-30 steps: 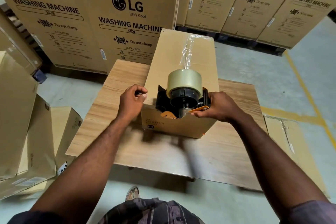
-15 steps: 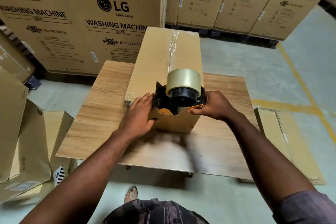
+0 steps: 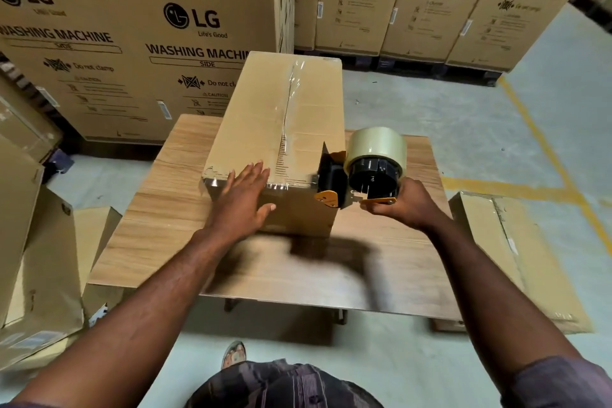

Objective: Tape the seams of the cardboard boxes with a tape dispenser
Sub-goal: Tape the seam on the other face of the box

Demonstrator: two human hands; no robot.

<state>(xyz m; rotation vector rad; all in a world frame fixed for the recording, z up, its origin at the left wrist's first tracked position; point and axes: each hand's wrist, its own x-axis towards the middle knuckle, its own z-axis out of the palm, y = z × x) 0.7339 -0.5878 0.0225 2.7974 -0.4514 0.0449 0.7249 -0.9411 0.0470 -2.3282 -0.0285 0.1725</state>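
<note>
left hand (image 3: 246, 200) flat on box (image 3: 281, 116), right hand (image 3: 404, 207) grips dispenser (image 3: 372, 172) — wooden table (image 3: 159, 225), stacked cartons (image 3: 132, 43)

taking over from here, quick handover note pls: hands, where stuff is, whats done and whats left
Left hand: open, flat on the near end of the cardboard box top.
Right hand: grips the tape dispenser handle, at the box's near right corner.
Box stands on the wooden table.
Done: clear tape runs along the top centre seam, far end to near edge.
Left: cannot tell whether the tape is cut free of the dispenser; check, press down the near end, then tape any other seams.
</note>
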